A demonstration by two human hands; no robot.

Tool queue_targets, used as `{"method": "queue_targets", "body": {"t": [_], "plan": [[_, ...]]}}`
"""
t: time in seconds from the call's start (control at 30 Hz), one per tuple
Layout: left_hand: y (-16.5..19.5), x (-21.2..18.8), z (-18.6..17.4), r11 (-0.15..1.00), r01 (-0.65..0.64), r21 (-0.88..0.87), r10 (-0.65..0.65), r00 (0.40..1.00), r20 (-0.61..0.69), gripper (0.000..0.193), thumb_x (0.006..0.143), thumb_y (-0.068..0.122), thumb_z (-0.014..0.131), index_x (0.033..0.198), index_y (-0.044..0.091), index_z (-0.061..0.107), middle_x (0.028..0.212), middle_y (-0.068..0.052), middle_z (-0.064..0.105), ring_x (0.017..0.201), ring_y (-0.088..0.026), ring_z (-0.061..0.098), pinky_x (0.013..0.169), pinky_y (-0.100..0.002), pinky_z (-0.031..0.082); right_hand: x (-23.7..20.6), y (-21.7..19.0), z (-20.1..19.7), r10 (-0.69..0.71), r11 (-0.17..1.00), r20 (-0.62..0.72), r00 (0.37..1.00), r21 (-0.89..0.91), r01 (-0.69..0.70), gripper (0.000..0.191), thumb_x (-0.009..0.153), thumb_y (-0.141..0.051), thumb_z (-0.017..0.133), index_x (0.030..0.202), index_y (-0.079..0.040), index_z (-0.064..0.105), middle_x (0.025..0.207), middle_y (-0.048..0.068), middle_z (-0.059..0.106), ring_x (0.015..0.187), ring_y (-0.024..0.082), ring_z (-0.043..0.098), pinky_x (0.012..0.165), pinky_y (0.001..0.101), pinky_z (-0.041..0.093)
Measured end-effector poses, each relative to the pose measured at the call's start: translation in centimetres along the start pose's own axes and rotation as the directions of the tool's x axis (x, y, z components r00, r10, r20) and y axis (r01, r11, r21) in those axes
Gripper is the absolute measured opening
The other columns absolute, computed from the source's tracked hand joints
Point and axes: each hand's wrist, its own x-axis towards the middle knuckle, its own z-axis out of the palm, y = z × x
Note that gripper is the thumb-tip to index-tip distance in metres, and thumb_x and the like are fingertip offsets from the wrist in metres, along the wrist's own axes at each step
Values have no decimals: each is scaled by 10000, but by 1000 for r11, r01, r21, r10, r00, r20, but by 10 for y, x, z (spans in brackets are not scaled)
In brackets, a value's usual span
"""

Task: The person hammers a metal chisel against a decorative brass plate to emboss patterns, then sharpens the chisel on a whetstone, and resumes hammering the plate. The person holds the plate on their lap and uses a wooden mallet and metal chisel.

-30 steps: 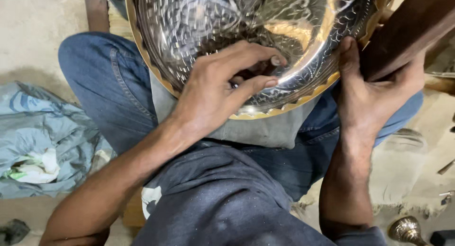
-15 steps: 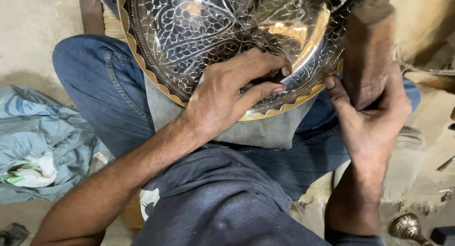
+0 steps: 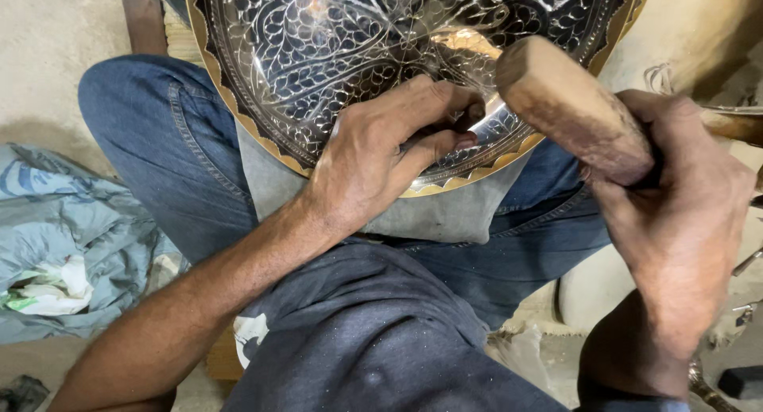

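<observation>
Head view: engraved plate (image 3: 318, 54) resting tilted on the lap, over a grey cloth (image 3: 445, 213) on blue jeans (image 3: 151, 142). Left hand (image 3: 381, 158) pressed flat on the plate's near gilt rim, fingers curled around something small, hidden; cannot tell what. Right hand (image 3: 675, 221) closed tight around a wooden mallet (image 3: 572, 110), its head held just above the rim, beside the left fingers. Crumpled blue cloth (image 3: 71, 237) lying on the floor at left.

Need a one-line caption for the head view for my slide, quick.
Left hand steadies an engraved metal tray on the lap while right hand grips a wooden mallet.
</observation>
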Motion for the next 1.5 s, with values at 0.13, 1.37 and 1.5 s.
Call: {"method": "queue_targets", "body": {"t": [0.13, 1.37, 1.5], "plan": [[0, 1, 0, 994, 85, 72, -88, 995, 46, 329, 1007, 174, 737, 1304, 59, 655, 1081, -74, 703, 952, -169, 722, 839, -294, 633, 7, -8, -5, -133, 979, -25, 991, -160, 127, 343, 914, 118, 806, 1210, 92, 633, 1035, 212, 713, 929, 289, 726, 813, 351, 598], [2, 1, -4, 995, 2, 102, -5, 1000, 24, 377, 1058, 161, 698, 1415, 79, 609, 1135, -52, 680, 966, -149, 682, 846, -297, 613, -16, 38, 18, -55, 983, 58, 997, -174, 64, 193, 1102, -129, 747, 1168, -15, 605, 969, 141, 720, 783, 204, 706, 815, 357, 610], [3, 0, -4, 994, 17, 104, -20, 999, 26, 382, 1068, 181, 708, 1425, 86, 611, 1111, -47, 677, 927, -146, 676, 816, -292, 605, -29, 47, 24, 133, 954, 18, 991, 270, -133, 218, 1075, -176, 682, 1177, -3, 597, 970, 134, 708, 791, 203, 708, 729, 313, 594]]}}
